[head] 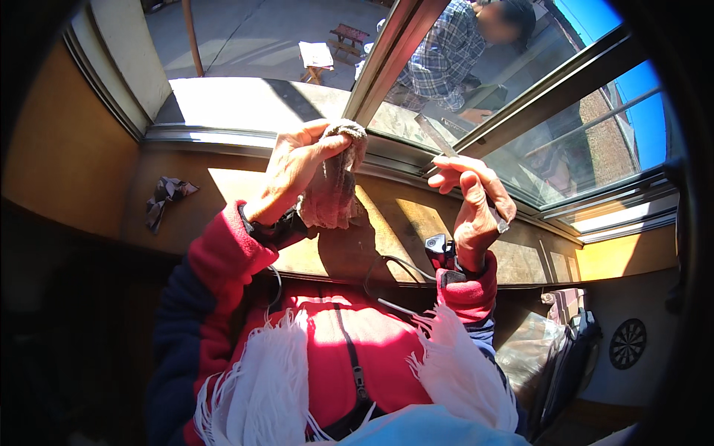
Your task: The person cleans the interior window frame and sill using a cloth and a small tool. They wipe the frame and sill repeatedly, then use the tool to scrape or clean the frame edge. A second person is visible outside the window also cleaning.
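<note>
My left hand [293, 167] grips a damp-looking grey rag [332, 189], pinched at its top between thumb and fingers so that it hangs over the wooden window sill [290, 251]. In my right hand [474, 203] is a thin, flat metal strip [438, 136], possibly a blade. One end points up towards the window frame, and the other end shows below my fingers near the wrist. The aluminium frame of the sliding window [385, 61] stands just beyond both hands. Part of the strip is hidden behind my right fingers.
A crumpled patterned cloth [167, 198] lies on the sill at left. A small camera [438, 245] sits at my right wrist, with a cable [399, 259] nearby. Beyond the glass, a person in a plaid shirt [438, 56] leans over. Stools [316, 56] stand outside.
</note>
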The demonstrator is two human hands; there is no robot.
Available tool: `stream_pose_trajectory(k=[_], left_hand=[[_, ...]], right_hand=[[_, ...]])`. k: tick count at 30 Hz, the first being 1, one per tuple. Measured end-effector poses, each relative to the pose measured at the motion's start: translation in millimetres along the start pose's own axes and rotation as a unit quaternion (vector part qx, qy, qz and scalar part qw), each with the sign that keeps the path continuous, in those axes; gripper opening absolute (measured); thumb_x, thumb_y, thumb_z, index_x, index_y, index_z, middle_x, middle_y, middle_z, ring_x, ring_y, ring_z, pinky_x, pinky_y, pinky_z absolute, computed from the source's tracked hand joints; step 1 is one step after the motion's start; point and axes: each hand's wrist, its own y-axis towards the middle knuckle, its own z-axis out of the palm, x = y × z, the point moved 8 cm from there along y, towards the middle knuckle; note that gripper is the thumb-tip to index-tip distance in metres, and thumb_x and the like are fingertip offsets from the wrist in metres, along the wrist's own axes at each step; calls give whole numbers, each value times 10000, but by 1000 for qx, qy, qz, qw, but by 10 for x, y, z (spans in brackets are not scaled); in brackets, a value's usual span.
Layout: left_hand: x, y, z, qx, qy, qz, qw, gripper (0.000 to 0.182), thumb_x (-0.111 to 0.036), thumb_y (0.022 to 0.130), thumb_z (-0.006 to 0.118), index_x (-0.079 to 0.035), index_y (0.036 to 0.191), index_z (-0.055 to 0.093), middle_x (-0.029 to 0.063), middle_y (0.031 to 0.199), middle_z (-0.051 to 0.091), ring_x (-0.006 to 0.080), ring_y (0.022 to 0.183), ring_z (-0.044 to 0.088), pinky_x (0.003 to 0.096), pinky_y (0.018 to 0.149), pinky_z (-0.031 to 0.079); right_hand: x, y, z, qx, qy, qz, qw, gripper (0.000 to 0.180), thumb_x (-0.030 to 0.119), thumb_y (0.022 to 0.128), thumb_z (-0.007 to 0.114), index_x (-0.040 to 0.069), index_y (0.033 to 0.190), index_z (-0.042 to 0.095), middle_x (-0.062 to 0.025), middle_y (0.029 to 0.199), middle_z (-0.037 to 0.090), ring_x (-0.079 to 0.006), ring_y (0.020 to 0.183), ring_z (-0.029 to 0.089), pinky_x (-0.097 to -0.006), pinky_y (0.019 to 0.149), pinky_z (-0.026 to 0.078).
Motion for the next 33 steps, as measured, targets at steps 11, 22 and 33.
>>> stream_pose_trajectory(k=[11, 22, 33], left_hand=[[-470, 99, 566, 84, 197, 23, 977, 205, -93, 951, 607, 16, 1113, 672, 52, 903, 716, 120, 797, 647, 285, 733, 520], [-628, 112, 351, -79, 290, 267, 916, 879, -231, 702, 891, -63, 1432, 431, 99, 1137, 638, 189, 890, 628, 330, 782, 512], [-450, 394, 581, 156, -9, 118, 981, 333, -125, 888, 736, 28, 1154, 609, 60, 905, 680, 130, 780, 648, 295, 680, 542]], right_hand=[[-233, -120, 324, 2, 98, 120, 988, 228, -7, 936, 581, -77, 1129, 681, -165, 985, 747, -186, 808, 708, -274, 755, 552], [55, 191, 53, -90, 222, 10, 971, 296, 148, 1007, 559, -69, 1195, 628, -237, 1045, 712, -322, 873, 729, -384, 774, 571], [330, 1004, 24, -39, 229, -155, 960, 405, 224, 1035, 524, -57, 1324, 560, -202, 1179, 687, -297, 1040, 703, -389, 857, 567]])
